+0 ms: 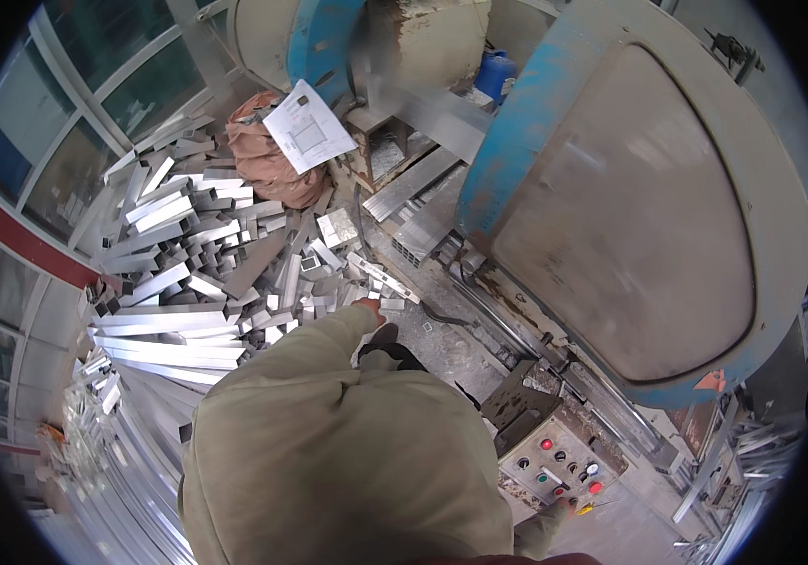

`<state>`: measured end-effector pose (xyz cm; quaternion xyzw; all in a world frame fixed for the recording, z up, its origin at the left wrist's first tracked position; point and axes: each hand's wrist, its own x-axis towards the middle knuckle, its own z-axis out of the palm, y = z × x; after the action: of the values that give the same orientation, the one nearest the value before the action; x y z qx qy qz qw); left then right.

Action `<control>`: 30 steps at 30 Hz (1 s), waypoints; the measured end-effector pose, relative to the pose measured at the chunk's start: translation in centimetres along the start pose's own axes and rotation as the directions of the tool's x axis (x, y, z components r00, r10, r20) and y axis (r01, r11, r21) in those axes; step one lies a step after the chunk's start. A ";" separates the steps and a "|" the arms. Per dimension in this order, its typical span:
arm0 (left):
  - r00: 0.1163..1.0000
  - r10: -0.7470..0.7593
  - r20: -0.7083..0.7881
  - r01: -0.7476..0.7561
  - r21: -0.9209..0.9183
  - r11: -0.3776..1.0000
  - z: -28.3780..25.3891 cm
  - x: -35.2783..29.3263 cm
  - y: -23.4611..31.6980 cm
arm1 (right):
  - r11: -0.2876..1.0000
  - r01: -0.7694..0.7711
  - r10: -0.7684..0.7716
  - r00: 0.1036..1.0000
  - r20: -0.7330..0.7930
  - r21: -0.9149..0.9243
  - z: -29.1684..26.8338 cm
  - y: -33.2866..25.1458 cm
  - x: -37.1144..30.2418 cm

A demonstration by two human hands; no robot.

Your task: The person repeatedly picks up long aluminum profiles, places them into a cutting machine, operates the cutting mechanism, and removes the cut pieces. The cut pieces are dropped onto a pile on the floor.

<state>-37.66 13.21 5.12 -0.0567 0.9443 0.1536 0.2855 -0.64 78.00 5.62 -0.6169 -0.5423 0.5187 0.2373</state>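
Note:
My left arm, in an olive sleeve, reaches forward over the floor. Only a little of my left hand (pixel 368 304) shows past the cuff, close to a pale metal bar (pixel 383 279) and short cut pieces of aluminium tube (pixel 391 304); its fingers are too hidden to read. At the lower right, my right hand (pixel 566 506) is by the near edge of a control box (pixel 573 461) with red, green, black and white buttons and knobs. A small yellow item (pixel 586 508) lies beside that hand. Whether its fingers press a button cannot be made out.
A large grey and blue machine guard (pixel 630 207) stands at the right, above metal rails (pixel 508 325). Silver profiles (pixel 423 184) rest on the machine bed. Left lies a heap of aluminium offcuts (pixel 178 245), with long profiles (pixel 131 480) nearer. A drawing sheet (pixel 308 127) tops a brown sack (pixel 267 165).

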 end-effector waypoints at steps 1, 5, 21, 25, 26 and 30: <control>0.999 -0.014 0.029 0.014 -0.005 1.000 -0.5 -0.2 0.4 | 0.999 -0.004 0.004 1.000 0.001 0.038 -0.4 0.2 -0.2; 0.998 -0.050 0.045 0.051 -0.019 0.999 -0.4 -0.6 0.2 | 0.983 0.179 -0.179 0.984 -0.011 0.036 -0.4 2.5 0.7; 0.987 -0.125 0.103 0.135 -0.096 0.986 0.4 -2.1 0.4 | 0.989 -0.122 0.147 0.904 0.402 -0.088 8.6 17.9 3.1; 0.993 -0.079 0.082 0.090 -0.132 0.987 0.0 -1.4 1.3 | 0.894 -0.389 0.215 0.809 0.547 0.224 8.7 16.1 1.4; 0.996 -0.075 0.037 0.080 -0.148 0.986 0.3 -1.2 1.0 | 0.895 -0.383 0.179 0.777 0.604 0.228 9.5 15.1 -0.2; 0.998 -0.046 0.044 0.052 -0.157 0.986 3.4 0.9 -1.0 | 0.891 -0.415 0.200 0.723 0.661 0.184 9.4 7.9 -6.6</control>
<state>-36.42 13.40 1.65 -0.0993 0.9215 0.2218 0.3028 -4.91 67.06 -1.91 -0.4447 -0.3868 0.8064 0.0493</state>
